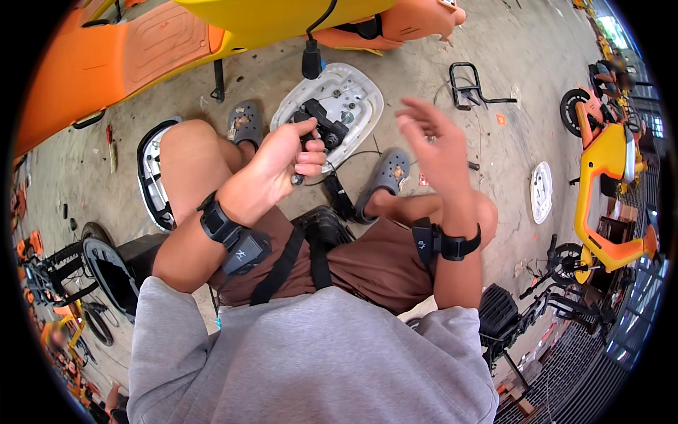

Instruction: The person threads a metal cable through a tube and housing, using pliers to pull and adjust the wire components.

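Observation:
My left hand [286,152] is closed around a dark rod-like piece, whose rounded metallic end shows below the fist. Just past the thumb is a black mechanical part [330,133]; I cannot tell whether it is joined to the held piece. Behind them a white oval shell panel [371,92] lies on the floor between my feet, small fittings showing on its inner side. My right hand [434,145] is raised to the right of the panel, slightly blurred, with fingers stretched out and nothing visible in them. A black cable connector [311,62] hangs above the panel's far edge.
An orange and yellow vehicle body [155,56] spans the far left. A black tubular bracket [466,88] and a smaller white panel [541,192] lie on the floor. A yellow scooter [590,205] stands right. A screwdriver-like tool [111,148] lies left.

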The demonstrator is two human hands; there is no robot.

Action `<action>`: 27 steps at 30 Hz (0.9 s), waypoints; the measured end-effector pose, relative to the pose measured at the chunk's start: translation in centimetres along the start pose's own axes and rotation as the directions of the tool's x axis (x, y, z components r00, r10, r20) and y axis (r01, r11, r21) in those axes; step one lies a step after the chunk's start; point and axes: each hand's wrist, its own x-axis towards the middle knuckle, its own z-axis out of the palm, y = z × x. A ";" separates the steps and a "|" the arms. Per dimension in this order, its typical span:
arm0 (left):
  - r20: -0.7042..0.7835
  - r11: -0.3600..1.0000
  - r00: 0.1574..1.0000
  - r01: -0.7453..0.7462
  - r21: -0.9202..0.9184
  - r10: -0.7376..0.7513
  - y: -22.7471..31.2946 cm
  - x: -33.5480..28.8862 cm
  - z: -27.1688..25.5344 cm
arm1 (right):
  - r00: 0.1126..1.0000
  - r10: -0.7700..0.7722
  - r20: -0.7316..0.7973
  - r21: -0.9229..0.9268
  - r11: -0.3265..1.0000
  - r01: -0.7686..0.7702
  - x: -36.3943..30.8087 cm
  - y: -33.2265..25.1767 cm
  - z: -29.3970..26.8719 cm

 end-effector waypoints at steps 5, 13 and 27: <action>-0.023 0.990 0.999 -0.043 0.138 0.046 -0.6 -1.1 2.1 | 0.949 -0.209 0.234 -0.228 0.938 0.263 -0.6 0.7 2.6; 0.162 0.970 0.987 -0.032 0.240 -0.007 -0.6 -1.3 2.3 | 0.930 -0.287 0.230 -0.327 0.877 0.352 -0.3 0.9 3.8; 0.142 0.988 0.990 -0.025 0.151 0.003 -0.7 -2.0 3.4 | 0.897 -0.405 0.178 -0.313 0.841 0.442 -0.5 0.7 4.2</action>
